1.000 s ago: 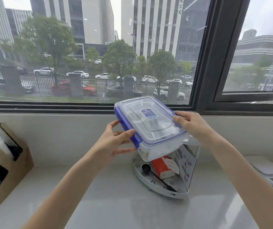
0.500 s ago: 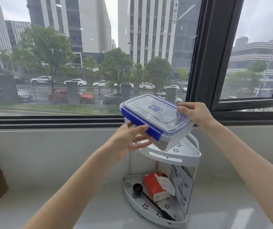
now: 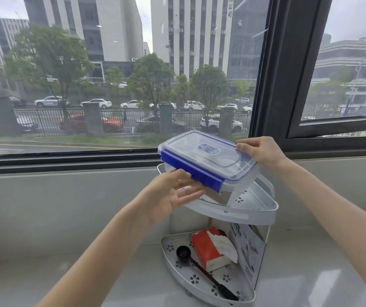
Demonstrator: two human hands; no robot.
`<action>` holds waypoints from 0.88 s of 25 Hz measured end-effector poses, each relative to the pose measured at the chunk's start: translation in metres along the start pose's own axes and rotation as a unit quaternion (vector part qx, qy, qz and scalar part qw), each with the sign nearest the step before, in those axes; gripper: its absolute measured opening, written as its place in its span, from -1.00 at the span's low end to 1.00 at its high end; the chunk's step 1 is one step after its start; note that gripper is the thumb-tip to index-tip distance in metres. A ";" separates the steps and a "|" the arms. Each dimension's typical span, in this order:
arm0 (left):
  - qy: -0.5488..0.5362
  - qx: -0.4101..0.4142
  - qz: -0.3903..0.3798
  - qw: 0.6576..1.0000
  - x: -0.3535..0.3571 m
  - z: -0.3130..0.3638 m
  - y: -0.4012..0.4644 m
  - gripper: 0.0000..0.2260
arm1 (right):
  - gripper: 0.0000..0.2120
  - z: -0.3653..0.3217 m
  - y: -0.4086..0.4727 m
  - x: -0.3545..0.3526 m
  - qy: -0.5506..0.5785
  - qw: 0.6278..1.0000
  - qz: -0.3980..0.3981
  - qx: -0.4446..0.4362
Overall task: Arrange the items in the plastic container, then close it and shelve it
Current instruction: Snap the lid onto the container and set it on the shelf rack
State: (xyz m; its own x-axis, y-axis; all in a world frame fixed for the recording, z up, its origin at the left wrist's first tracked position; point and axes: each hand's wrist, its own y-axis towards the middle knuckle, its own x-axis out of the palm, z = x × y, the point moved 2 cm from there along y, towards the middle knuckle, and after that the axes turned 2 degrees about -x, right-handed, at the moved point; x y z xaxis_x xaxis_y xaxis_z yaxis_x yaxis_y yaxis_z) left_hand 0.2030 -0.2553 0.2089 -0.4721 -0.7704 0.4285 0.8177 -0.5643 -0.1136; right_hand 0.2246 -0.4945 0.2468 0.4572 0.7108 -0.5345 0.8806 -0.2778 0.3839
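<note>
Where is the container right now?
Centre of the head view: container over the rack's top shelf, between left hand and right hand.

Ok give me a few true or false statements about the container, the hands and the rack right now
1. The plastic container has its lid on. True.
2. Only the right hand touches it. False: the left hand holds its near side too.
3. A red tissue pack lies on the corner rack's lower tier. True.
4. The black scoop sits on the top tier. False: it lies on the lower tier, beside the tissue pack.
</note>
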 end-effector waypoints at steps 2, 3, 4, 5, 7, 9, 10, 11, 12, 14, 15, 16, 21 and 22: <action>-0.008 -0.010 -0.002 1.000 0.000 -0.002 -0.002 -0.82 | -0.72 0.003 -0.001 0.003 0.010 1.000 -0.008 0.011; -0.013 -0.018 0.001 1.000 -0.001 -0.005 -0.003 -0.79 | -0.71 0.004 -0.003 0.004 0.019 1.000 -0.012 0.015; -0.014 -0.024 0.002 1.000 -0.002 -0.008 -0.003 -0.77 | -0.71 0.005 -0.004 0.005 0.027 0.999 -0.014 0.016; -0.015 -0.028 0.002 0.999 -0.002 -0.010 -0.004 -0.78 | -0.71 0.006 -0.005 0.006 0.024 0.999 -0.017 0.018; -0.016 -0.034 -0.003 0.999 -0.002 -0.013 -0.004 -0.80 | -0.73 0.009 -0.008 0.008 -0.018 0.999 -0.024 0.025; -0.017 -0.040 -0.007 0.999 -0.001 -0.014 -0.004 -0.82 | -0.75 0.011 -0.009 0.011 -0.061 0.997 -0.029 0.031; -0.018 -0.043 -0.009 0.999 -0.001 -0.015 -0.004 -0.84 | -0.76 0.011 -0.009 0.013 -0.070 0.997 -0.026 0.027; -0.018 -0.046 -0.010 0.999 -0.001 -0.016 -0.004 -0.86 | -0.77 0.010 -0.010 0.014 -0.077 0.996 -0.024 0.024; -0.017 -0.049 -0.011 0.999 -0.002 -0.016 -0.004 -0.87 | -0.77 0.009 -0.010 0.014 -0.083 0.996 -0.021 0.021; -0.013 -0.056 -0.016 0.998 -0.004 -0.016 -0.006 -0.89 | -0.77 0.007 -0.010 0.014 -0.096 0.995 -0.017 0.027; -0.011 -0.060 -0.019 0.998 -0.005 -0.015 -0.007 -0.89 | -0.76 0.005 -0.012 0.013 -0.102 0.994 -0.018 0.031; -0.007 -0.062 -0.021 0.998 -0.005 -0.013 -0.008 -0.89 | -0.74 0.004 -0.013 0.012 -0.110 0.993 -0.020 0.033; 0.021 -0.056 0.005 0.998 -0.006 0.005 -0.022 -0.68 | -0.69 -0.020 -0.024 0.013 -0.164 0.984 -0.071 0.010; 0.028 -0.047 0.011 0.998 -0.007 0.010 -0.025 -0.72 | -0.68 -0.026 -0.024 0.013 -0.173 0.982 -0.078 -0.003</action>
State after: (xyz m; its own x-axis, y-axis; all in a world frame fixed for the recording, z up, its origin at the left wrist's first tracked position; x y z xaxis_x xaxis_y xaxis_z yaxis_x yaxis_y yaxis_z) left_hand 0.1892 -0.2329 0.2180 -0.4741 -0.7967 0.3749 0.7944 -0.5706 -0.2079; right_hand 0.2065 -0.4617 0.2503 0.3325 0.4814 -0.8110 0.9430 -0.1789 0.2805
